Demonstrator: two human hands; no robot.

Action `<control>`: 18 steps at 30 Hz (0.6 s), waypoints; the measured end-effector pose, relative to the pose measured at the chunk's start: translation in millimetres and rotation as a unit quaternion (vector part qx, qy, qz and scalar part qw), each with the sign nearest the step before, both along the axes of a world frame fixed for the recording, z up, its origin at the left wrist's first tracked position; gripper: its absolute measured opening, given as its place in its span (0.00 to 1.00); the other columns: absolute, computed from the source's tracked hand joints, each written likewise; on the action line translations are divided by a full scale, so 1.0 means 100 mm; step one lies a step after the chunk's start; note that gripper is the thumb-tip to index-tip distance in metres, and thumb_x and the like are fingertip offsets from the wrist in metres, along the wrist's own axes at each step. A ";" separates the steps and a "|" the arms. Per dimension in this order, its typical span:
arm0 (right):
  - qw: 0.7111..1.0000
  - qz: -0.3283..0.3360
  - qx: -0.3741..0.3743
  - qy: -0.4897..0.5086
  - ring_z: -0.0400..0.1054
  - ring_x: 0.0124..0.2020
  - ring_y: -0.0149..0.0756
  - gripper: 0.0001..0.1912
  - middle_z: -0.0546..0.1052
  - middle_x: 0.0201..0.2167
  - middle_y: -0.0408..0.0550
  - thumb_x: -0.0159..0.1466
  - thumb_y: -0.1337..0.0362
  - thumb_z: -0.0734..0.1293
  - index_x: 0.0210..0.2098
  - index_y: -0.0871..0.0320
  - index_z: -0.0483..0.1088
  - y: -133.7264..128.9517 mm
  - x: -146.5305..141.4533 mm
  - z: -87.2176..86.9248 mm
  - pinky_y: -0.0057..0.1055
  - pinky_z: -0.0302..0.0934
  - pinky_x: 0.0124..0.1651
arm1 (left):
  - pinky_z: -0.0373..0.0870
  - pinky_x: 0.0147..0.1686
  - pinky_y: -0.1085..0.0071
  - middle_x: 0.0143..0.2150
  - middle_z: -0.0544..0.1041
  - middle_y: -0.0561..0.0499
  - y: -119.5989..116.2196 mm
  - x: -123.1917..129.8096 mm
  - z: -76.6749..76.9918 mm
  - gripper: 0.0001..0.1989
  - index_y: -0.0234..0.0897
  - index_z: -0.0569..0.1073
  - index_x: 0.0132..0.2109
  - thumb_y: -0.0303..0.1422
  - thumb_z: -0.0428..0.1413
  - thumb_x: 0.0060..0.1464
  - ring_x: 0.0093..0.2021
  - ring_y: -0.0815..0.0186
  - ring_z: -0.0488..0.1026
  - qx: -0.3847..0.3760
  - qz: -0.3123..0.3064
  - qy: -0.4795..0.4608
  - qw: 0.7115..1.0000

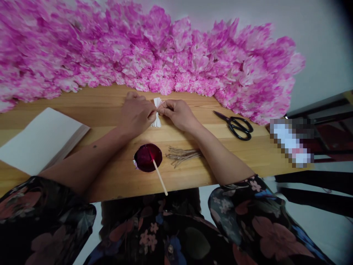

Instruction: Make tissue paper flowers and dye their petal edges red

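Observation:
Both of my hands meet over the table around a folded strip of white paper (157,122), gathered at its middle so that its ends fan out. My left hand (138,112) is closed on the paper from the left. From the right, the fingertips of my right hand (178,113) pinch at the gathered middle; a thin tie may be there, but it is too small to make out. Below the hands sits a bowl of dark red liquid (143,162) with a wooden stick (160,177) leaning out of it. A bundle of thin brown twigs (182,155) lies to its right.
A thick stack of white paper (41,138) lies at the left. Black-handled scissors (237,125) rest at the right, their points toward the flowers. Pink and white paper flowers (154,55) bank along the back of the wooden table (110,187). A blurred-out object (292,143) is at the right edge.

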State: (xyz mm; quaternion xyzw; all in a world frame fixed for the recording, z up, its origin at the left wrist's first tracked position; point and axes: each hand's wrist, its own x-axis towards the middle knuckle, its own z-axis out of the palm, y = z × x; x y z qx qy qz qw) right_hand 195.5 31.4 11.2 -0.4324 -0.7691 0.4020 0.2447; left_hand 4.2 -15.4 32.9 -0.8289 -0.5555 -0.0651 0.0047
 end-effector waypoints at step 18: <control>0.969 -0.001 0.133 -0.210 0.74 0.47 0.48 0.12 0.85 0.49 0.60 0.75 0.70 0.60 0.46 0.59 0.76 -0.17 -0.08 0.13 0.39 0.60 0.48 | 0.64 0.62 0.53 0.32 0.75 0.48 0.01 0.02 0.04 0.12 0.38 0.71 0.31 0.29 0.53 0.65 0.45 0.55 0.76 -0.055 0.053 -0.018 0.997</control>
